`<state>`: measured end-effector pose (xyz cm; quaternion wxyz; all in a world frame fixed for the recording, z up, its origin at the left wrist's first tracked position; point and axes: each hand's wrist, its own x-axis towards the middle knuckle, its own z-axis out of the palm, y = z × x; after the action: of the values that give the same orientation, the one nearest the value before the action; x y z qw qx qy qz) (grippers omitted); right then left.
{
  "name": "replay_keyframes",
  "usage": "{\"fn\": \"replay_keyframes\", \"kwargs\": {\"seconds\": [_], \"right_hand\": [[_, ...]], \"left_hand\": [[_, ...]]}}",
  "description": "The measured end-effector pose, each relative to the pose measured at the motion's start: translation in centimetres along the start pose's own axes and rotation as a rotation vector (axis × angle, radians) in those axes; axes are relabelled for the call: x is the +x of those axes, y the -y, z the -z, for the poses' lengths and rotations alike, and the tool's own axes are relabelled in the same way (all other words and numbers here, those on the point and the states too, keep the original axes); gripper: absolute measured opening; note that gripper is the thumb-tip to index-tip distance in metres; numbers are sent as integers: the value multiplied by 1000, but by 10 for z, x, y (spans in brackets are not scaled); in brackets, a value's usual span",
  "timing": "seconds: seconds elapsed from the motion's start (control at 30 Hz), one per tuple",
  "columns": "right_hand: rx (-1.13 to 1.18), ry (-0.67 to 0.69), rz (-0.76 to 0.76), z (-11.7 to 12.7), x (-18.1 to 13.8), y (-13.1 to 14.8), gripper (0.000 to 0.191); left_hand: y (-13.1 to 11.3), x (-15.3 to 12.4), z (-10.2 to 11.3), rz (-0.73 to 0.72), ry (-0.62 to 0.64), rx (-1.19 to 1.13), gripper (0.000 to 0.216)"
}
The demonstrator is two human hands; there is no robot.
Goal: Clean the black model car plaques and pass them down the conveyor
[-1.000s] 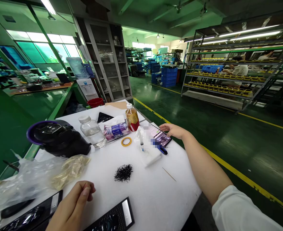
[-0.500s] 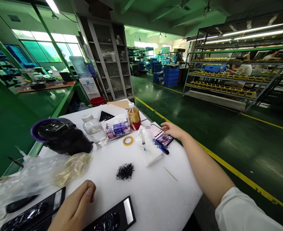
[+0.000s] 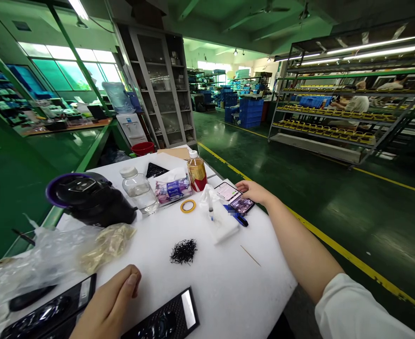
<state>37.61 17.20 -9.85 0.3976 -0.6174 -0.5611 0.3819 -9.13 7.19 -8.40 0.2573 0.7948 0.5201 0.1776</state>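
Note:
My left hand (image 3: 114, 301) rests on the white table with its fingers curled into a loose fist. Nothing shows in it. It lies between a black tray with glossy dark parts (image 3: 48, 310) and a second black tray with a white label (image 3: 167, 318). At the table's right edge, my right hand (image 3: 253, 192) is beside a flip phone (image 3: 242, 203) that lies unfolded with its screen lit. The fingers are apart, the tips over or touching the phone's edge; exact contact is unclear. In front of the phone are a blue-and-black pen (image 3: 241, 219) and a syringe (image 3: 211, 209) on white tissue (image 3: 223, 229).
A heap of small black strips (image 3: 183, 251) lies mid-table near a thin wooden stick (image 3: 250, 255) and a yellow tape roll (image 3: 187, 206). Behind stand a clear jar (image 3: 139, 190), tissue pack (image 3: 173, 189) and drink bottle (image 3: 196, 172). Left are a black flask (image 3: 91, 200) and plastic bags (image 3: 52, 249).
Both hands stay in place, and the things on the table lie as before. The camera view has shifted very slightly.

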Motion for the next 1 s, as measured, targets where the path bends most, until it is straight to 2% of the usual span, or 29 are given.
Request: {"fn": "replay_keyframes", "kwargs": {"seconds": [0.4,0.53,0.7,0.87,0.93,1.0], "right_hand": [[-171,34,49,-6,-9,10,64],[-243,60,76,-8,-15,16,64],[-316,17,70,-13,-13,17,62],[-337,-59,65,-19,-8,13,73],[-309,-74,56,-18,-4,8,70],[-265,-85,32,-16,2,2,53]], "left_hand": [[-2,2,-1,45,4,13,48],[-2,2,0,31,-36,11,46],[1,3,0,19,-66,18,43],[1,3,0,11,-59,32,42],[0,4,0,16,-56,41,43],[0,4,0,24,-49,47,43]]}}
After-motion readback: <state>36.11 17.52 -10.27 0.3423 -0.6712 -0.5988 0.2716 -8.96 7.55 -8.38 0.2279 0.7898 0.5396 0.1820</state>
